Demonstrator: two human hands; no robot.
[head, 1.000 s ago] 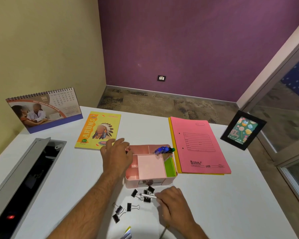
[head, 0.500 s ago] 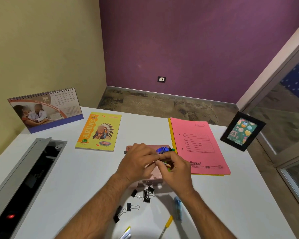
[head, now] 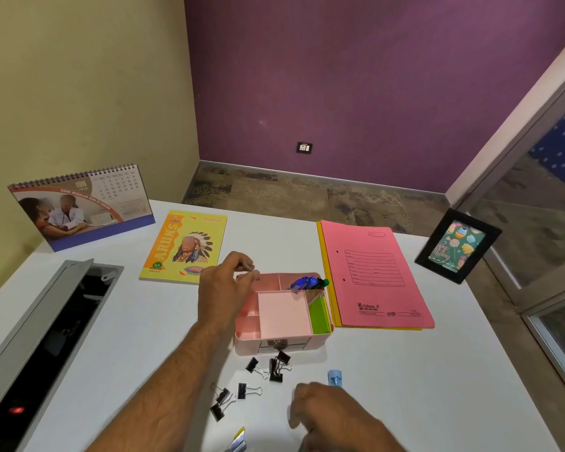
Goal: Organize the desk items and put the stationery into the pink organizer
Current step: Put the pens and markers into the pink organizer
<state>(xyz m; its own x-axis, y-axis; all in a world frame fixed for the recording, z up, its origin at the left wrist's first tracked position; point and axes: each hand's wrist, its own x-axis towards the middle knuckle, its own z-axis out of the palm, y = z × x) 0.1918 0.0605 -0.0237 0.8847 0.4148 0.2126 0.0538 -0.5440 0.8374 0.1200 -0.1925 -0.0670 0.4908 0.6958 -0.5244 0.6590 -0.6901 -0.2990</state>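
The pink organizer (head: 242,336) sits mid-desk, holding blue and green pens (head: 308,282) at its back right, a pink note pad (head: 282,314) and green notes (head: 321,313). My left hand (head: 224,288) hovers at its back-left corner with thumb and forefinger pinched at the rim; whether anything is in the pinch is unclear. Several black binder clips (head: 276,367) lie in front of the organizer. My right hand (head: 327,415) rests curled on the desk near the bottom edge, beside a small light-blue item (head: 334,377). What lies under it is hidden.
A desk calendar (head: 79,207) and a yellow notebook (head: 186,246) lie back left. A pink folder (head: 372,275) lies right of the organizer, a black photo frame (head: 457,246) beyond it. An open cable hatch (head: 46,337) runs along the left. A yellow-edged item (head: 238,438) pokes in below.
Both hands met over the organizer half a second ago. The right hand has since pulled back to the near desk edge, and the left has shifted to the organizer's back-left corner.
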